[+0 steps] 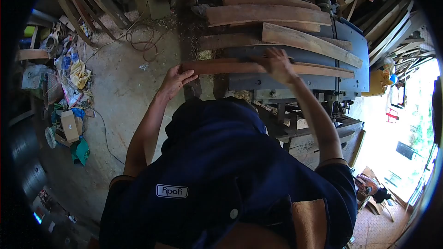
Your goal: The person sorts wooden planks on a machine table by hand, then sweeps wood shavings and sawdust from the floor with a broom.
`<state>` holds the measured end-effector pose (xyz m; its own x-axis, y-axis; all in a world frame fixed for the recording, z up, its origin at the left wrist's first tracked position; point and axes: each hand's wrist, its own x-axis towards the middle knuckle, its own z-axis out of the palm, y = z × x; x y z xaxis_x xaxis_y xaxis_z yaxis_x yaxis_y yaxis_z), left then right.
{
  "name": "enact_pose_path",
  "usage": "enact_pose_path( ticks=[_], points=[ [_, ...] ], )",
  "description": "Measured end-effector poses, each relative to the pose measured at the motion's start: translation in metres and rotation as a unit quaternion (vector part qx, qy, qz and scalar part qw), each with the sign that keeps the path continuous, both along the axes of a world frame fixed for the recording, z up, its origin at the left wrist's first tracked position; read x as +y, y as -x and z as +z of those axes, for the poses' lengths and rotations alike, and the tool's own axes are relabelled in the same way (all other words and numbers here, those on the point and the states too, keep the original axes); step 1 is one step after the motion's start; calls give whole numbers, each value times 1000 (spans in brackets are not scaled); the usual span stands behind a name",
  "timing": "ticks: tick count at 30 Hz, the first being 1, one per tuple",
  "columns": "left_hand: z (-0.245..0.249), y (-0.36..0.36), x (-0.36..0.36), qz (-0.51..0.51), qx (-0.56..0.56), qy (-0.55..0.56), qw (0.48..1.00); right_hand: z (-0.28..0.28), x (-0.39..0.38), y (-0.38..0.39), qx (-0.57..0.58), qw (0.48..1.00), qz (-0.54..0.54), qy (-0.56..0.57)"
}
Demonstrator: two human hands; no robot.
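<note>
A long, slightly curved wooden strip (221, 67) lies across the front of a grey metal machine table (295, 83), its left end reaching past the table's edge. My left hand (174, 80) grips that left end, fingers along the near side and thumb out of clear sight. Over the middle of the strip is my right hand (278, 66), slightly blurred, its fingers bent around something I cannot make out. Just behind, a thicker curved plank (311, 44) rests on other boards, and more curved planks (270, 14) lie stacked farther back.
Beneath the table's near edge are machine parts and a wooden box frame (314, 140). Curved boards lean at the upper left (90, 4) and upper right. A hose (144, 46) lies on the concrete floor, with bags and a cardboard box (70, 126) at left.
</note>
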<state>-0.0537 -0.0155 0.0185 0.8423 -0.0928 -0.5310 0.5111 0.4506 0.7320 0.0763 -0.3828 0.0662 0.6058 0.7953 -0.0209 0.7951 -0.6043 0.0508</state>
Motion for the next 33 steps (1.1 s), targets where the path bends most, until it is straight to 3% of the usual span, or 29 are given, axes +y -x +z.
enact_pose_path(
  ticks=[4,7,9,10,13,16,20,22,28,31,33],
  points=[
    [2,1,1,-2,-2,-3,1000,14,32,3,61,996,14,-69],
    [-1,0,1,-8,-4,2,1000,30,-1,-3,22,1000,4,-4],
    [-4,-1,1,-16,-10,3,1000,33,-12,-9,138,989,-38,23],
    [-4,0,1,-15,-10,3,1000,27,-5,-7,55,998,13,-23],
    [-1,-1,-2,-5,-4,4,1000,2,58,2,7,999,42,-27],
    [4,0,-3,1,-12,1,1000,11,102,8,83,996,33,-4],
    [-2,-1,-1,-12,-17,1,1000,16,56,-2,27,998,48,13],
    [-4,2,0,-11,-14,3,1000,26,33,-8,85,996,16,-6],
    [-3,-2,0,-36,-21,20,999,8,133,19,47,997,53,-8],
    [0,11,0,-27,-23,41,999,5,147,26,47,997,64,27],
    [-2,13,-2,0,-26,44,999,17,114,19,67,996,44,40]
  ],
)
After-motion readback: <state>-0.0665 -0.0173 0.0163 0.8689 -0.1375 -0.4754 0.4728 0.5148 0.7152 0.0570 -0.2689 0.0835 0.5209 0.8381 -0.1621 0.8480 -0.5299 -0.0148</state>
